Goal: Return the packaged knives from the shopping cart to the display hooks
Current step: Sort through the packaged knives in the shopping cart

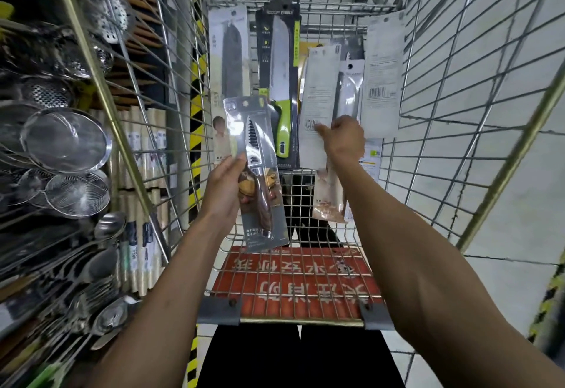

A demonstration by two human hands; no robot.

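My left hand point(224, 187) grips a packaged knife with a wooden handle and serrated blade point(258, 173), held upright over the shopping cart point(293, 265). My right hand point(344, 140) pinches the lower part of a white-backed knife package point(318, 106) inside the cart. Leaning against the cart's far wall are a dark-bladed knife package point(230, 60), a green-handled knife in black packaging point(279, 81), a clear-packed knife point(350, 91) and a white card back with a barcode point(382, 75). No display hooks are visible.
A wire rack point(61, 143) on the left holds metal strainers, skimmers, ladles and boxed rolls. Yellow-black hazard tape point(195, 130) runs down a post beside the cart. A red sign point(293, 286) lies on the cart's child-seat flap. Tiled floor lies to the right.
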